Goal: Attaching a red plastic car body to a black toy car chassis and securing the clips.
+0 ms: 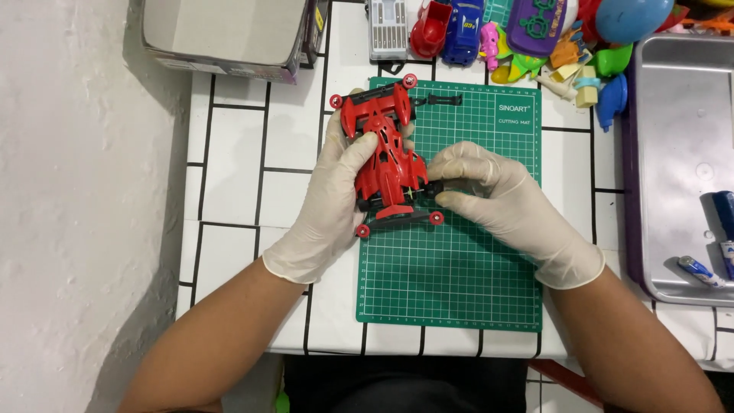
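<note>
A red toy race car (388, 157) with small red rollers at its corners lies on a green cutting mat (459, 275). My left hand (329, 203), in a white glove, wraps around the car's left side and holds it. My right hand (497, 199), also gloved, pinches a black wheel (434, 188) at the car's right front side. A small black part (443, 99) lies on the mat just beyond the car's rear wing.
A cardboard box (229, 34) sits at the back left. Several colourful plastic toys (535, 38) crowd the back edge. A metal tray (680, 153) on the right holds small batteries (699, 271). The table (237, 176) has a white tile-pattern cover.
</note>
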